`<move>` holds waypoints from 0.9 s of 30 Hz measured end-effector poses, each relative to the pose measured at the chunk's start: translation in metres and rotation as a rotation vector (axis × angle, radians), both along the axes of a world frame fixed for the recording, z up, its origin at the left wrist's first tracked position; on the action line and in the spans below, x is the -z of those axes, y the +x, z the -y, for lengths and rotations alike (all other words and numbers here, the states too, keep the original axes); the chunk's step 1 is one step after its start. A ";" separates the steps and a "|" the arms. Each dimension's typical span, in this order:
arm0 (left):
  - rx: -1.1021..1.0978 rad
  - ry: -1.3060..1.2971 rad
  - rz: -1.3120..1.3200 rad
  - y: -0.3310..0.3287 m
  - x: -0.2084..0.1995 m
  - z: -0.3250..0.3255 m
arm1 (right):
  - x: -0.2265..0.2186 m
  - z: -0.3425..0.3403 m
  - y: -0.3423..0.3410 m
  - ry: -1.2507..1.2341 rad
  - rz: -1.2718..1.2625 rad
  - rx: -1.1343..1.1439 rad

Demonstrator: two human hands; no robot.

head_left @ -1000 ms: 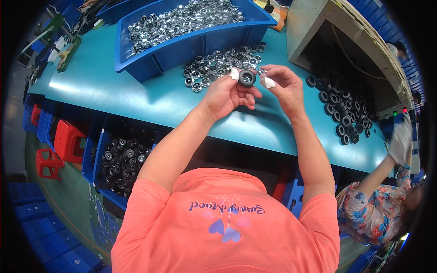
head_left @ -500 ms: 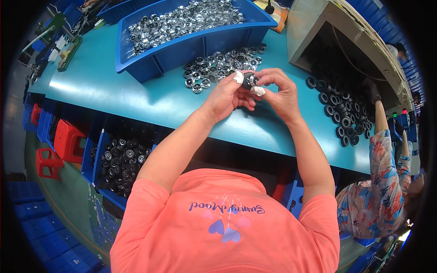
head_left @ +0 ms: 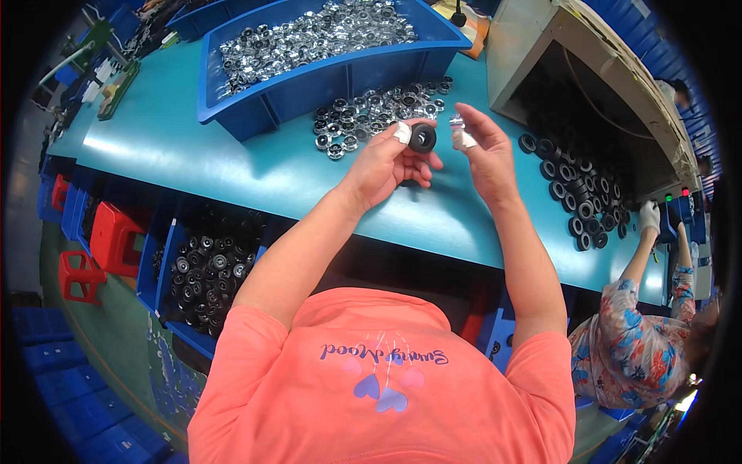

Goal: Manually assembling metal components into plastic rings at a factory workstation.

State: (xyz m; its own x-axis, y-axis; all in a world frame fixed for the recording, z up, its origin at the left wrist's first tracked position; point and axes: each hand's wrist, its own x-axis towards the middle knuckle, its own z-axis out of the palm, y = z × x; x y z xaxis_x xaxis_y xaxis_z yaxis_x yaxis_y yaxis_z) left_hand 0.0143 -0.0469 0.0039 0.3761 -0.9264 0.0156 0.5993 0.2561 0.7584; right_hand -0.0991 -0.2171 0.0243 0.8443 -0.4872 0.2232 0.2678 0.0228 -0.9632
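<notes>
My left hand [head_left: 377, 166] is closed around a black ring [head_left: 417, 146], its dark round face turned up toward me. A little to the right, my right hand [head_left: 493, 161] pinches a small shiny clear-and-silver wheel hub [head_left: 456, 121] between thumb and forefinger, apart from the ring. White tape wraps a fingertip on each hand. Just beyond my hands lies a loose heap of similar shiny hubs [head_left: 335, 127] on the teal table [head_left: 255, 166]. Many more fill the large blue bin [head_left: 309, 91] behind the heap.
Black rings [head_left: 576, 185] lie spread to the right, before a boxy machine [head_left: 502, 77] with a dark opening. A co-worker's gloved hand [head_left: 649, 216] is at the table's right end. Below the table's left edge sits a bin of black wheels [head_left: 205, 278], near red stools [head_left: 116, 240].
My right hand has drawn away to the right from the black ring, with the shiny hub in its fingers. The co-worker's arm has moved back from the machine opening.
</notes>
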 end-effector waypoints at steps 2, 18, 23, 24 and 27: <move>0.010 -0.027 -0.029 0.000 -0.002 -0.001 | 0.002 0.006 -0.003 0.089 -0.007 -0.023; 0.070 -0.102 -0.150 0.008 0.003 -0.003 | 0.002 0.004 -0.001 0.147 -0.053 -0.115; 0.046 -0.082 -0.138 0.006 0.000 -0.003 | 0.002 0.001 -0.003 0.026 -0.058 -0.081; 0.033 -0.075 -0.134 0.005 -0.001 -0.002 | 0.001 0.000 -0.004 0.007 -0.054 -0.083; 0.023 -0.063 -0.114 0.005 0.000 -0.002 | -0.003 -0.004 -0.005 -0.039 -0.044 -0.091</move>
State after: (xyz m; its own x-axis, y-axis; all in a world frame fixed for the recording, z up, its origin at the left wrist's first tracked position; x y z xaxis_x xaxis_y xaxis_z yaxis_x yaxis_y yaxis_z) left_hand 0.0191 -0.0449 0.0038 0.3576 -0.9333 0.0322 0.6872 0.2863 0.6676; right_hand -0.1040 -0.2126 0.0275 0.8939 -0.3999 0.2025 0.2242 0.0076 -0.9745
